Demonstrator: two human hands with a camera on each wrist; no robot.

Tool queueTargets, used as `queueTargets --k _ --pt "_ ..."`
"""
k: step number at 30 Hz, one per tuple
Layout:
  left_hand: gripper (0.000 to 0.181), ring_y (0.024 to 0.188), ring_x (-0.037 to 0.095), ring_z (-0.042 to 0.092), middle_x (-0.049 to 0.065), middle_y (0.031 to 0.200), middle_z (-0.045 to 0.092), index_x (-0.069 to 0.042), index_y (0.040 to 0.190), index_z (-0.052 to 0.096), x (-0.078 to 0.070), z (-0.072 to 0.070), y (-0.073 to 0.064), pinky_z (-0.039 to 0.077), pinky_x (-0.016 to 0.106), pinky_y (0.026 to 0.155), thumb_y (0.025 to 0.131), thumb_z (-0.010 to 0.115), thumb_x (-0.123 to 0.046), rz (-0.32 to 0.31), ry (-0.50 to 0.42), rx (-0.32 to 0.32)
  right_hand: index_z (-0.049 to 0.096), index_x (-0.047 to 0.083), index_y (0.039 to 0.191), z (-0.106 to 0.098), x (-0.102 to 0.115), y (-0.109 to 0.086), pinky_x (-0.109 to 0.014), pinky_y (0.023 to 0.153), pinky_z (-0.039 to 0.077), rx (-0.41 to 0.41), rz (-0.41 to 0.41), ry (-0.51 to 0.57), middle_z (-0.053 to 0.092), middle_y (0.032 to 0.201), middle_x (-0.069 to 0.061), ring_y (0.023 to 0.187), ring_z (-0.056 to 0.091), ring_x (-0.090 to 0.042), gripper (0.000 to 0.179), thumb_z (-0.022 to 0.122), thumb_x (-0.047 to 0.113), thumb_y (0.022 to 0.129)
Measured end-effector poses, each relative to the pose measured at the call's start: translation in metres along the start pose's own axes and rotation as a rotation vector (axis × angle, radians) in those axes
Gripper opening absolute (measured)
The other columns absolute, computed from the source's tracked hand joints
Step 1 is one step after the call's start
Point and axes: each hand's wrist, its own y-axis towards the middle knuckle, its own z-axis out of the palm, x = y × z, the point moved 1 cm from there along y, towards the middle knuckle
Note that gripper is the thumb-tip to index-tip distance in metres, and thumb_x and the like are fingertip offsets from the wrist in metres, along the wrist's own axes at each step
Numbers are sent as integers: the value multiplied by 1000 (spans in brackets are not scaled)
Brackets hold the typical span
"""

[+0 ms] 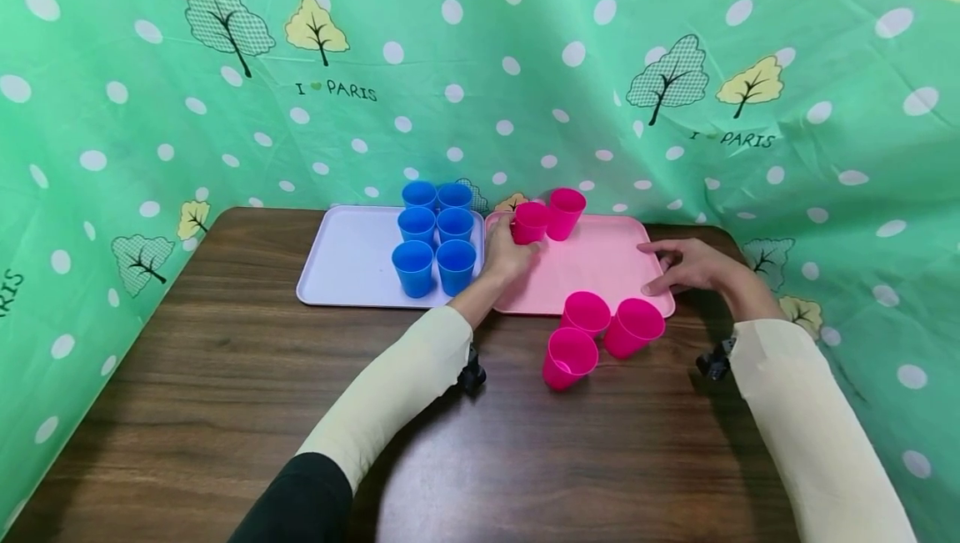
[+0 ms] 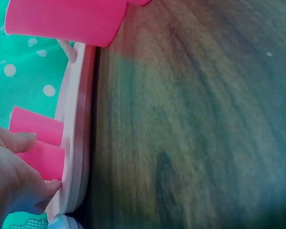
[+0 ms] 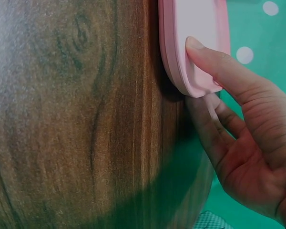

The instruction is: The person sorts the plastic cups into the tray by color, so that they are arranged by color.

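Note:
My left hand grips a pink cup that stands on the left part of a pink tray. Right behind it is a second pink cup, also on the tray. In the left wrist view, the thumb and fingers curve round the nearer cup. At the tray's right end, my right hand pinches the rim. The right wrist view has its thumb over the tray's inner side and the other fingers outside and below the edge.
Three pink cups stand close together on the brown table, before the pink tray. Left of it, a pale lilac tray bears several blue cups in two columns. A green dotted cloth hangs behind the table.

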Motion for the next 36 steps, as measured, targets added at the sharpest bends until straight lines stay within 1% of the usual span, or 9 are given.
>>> queueTargets --k 4,7,12,18,21,23,26,30,36 --pt "77 153 32 56 15 159 59 -5 164 50 0 0 2 56 44 125 97 86 -3 -9 -10 -24 47 5 170 0 -1 1 -38 88 71 -1 0 -4 60 123 -22 104 63 -31 95 96 30 93" --pt "75 152 33 56 16 159 60 -4 164 50 -3 -2 2 56 42 125 96 84 -3 16 1 -41 46 5 171 0 -1 1 -39 89 71 0 1 -6 59 124 -23 104 63 -31 95 95 29 93" --pt "78 153 32 55 15 160 60 -6 166 50 -7 -3 6 55 42 126 96 83 -3 53 -4 -65 45 5 171 -1 0 0 -42 90 72 2 4 -10 59 126 -25 105 64 -32 95 95 29 94" --pt "77 152 33 55 15 157 63 -6 166 51 -6 -1 13 53 43 127 97 84 -5 61 38 -94 45 5 171 0 2 0 -42 90 72 6 15 -5 58 124 -24 104 63 -32 96 95 29 93" --pt "78 153 34 54 15 158 63 -7 167 51 -3 0 20 53 46 127 97 86 -8 42 48 -80 45 5 172 1 2 0 -43 90 72 8 13 -4 57 124 -23 105 62 -32 96 95 29 93" --pt "80 154 34 53 14 159 63 -9 168 51 2 4 29 52 49 127 96 87 -9 30 52 -76 45 5 171 1 2 0 -42 90 72 7 11 -6 58 124 -23 105 61 -32 96 95 29 93" --pt "81 156 35 51 13 161 63 -11 168 52 5 6 36 49 52 130 96 88 -12 35 77 -72 46 5 171 0 1 0 -40 89 72 3 8 -8 58 124 -23 105 61 -32 95 95 29 93" --pt "79 158 36 50 13 163 62 -9 167 54 2 6 35 43 54 133 96 88 -13 42 110 -71 47 5 171 1 1 0 -37 88 71 0 8 -5 57 124 -23 104 61 -31 95 95 29 93" --pt "76 160 35 45 11 165 59 -7 165 56 0 6 34 43 54 133 96 87 -14 12 144 -49 46 5 171 1 2 0 -35 86 71 5 5 -1 57 122 -22 103 61 -30 95 96 29 93"
